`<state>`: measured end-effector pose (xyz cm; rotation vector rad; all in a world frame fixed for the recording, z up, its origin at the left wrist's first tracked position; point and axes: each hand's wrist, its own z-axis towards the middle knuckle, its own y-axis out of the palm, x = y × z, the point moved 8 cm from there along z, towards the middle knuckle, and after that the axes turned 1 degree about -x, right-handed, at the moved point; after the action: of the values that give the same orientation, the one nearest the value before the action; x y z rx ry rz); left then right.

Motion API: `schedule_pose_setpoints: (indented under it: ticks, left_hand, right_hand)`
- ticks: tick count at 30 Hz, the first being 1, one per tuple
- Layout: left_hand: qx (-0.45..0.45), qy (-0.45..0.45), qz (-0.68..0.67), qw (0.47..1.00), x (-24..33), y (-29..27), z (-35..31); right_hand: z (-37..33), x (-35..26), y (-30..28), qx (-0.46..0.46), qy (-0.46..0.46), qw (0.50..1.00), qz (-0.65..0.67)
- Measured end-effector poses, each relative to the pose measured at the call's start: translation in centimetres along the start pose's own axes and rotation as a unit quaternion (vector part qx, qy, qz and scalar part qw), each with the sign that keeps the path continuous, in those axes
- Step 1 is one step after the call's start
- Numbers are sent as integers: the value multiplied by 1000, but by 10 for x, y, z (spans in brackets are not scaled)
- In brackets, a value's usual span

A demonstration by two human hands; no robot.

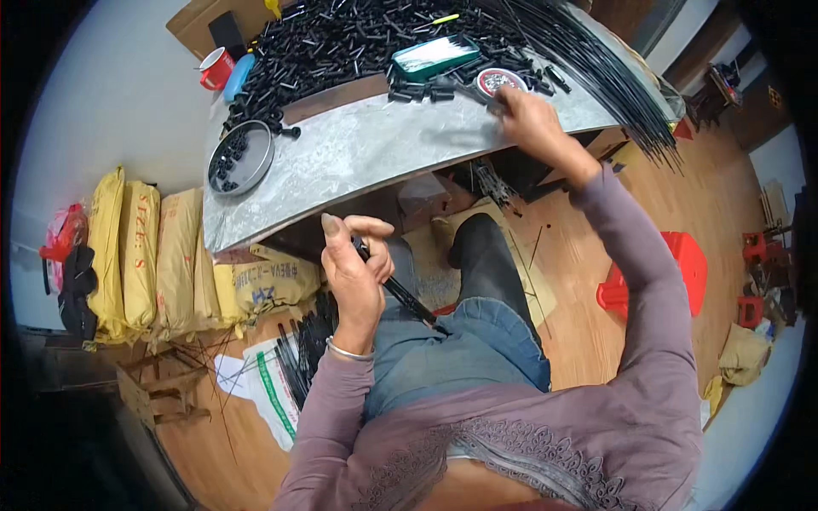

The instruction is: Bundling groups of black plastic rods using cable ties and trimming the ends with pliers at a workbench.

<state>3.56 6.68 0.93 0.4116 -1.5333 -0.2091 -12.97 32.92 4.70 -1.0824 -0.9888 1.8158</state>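
Observation:
My left hand (356, 277) is closed around a bundle of thin black rods (409, 300), which slants down over my lap. Its thumb points up, and its index finger stretches to the right. Out over the front right of the grey worktable (341, 162), my right hand (530, 119) has its fingers bent together beside a small round dish (501, 79) of tiny shiny pieces. A dark grey shape by those fingertips is smeared, so what they hold cannot be made out.
Small black tubular parts (332, 43) heap the table's back, with a green tray (436, 58) of white stuff. Long black rods (601, 68) overhang the right edge. A round dish (266, 166) and red mug (218, 66) stand left. A red stool (682, 264) and yellow sacks (141, 255) flank me.

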Motion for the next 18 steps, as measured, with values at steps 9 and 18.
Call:
schedule_pose_setpoints:
  ticks: [9,18]
  left_hand:
    - [10,-6,-11,1000,-3,-4,9]
    - [-7,-19,-9,1000,-7,-4,9]
  right_hand:
    - [75,52,17,-79,66,987,-123]
    - [76,61,6,-72,150,985,41]
